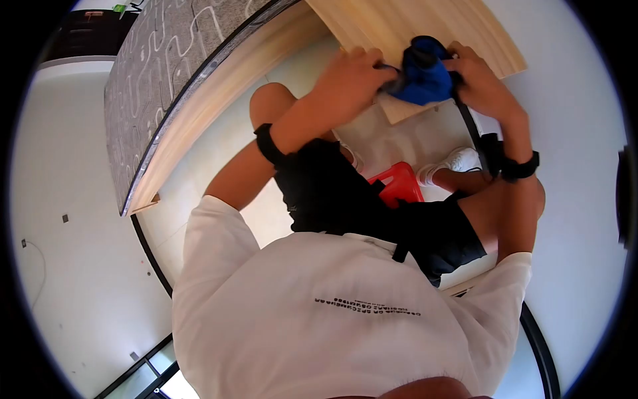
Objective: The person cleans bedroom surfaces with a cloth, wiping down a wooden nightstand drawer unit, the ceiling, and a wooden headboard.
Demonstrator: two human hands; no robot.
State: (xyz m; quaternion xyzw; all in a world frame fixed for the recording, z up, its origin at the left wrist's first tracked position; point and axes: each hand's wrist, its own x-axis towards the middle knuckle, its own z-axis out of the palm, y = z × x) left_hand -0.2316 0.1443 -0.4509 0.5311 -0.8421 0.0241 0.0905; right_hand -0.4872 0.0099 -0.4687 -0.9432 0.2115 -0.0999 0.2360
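A blue and black cloth item (425, 78), bunched up, is held between my two hands over the edge of a light wooden surface (399, 23). My left hand (359, 76) pinches its dark left end with bent fingers. On the other side, my right hand (473, 70) grips its right edge, the fingers curled at the black part. The item's round dark opening faces up at its top. Black bands are around both wrists.
A red plastic stool (401, 183) is between my legs, near a white shoe (462, 159). To the left is a bed with a grey patterned cover (159, 73) and wooden side. A white wall (585, 133) stands at the right.
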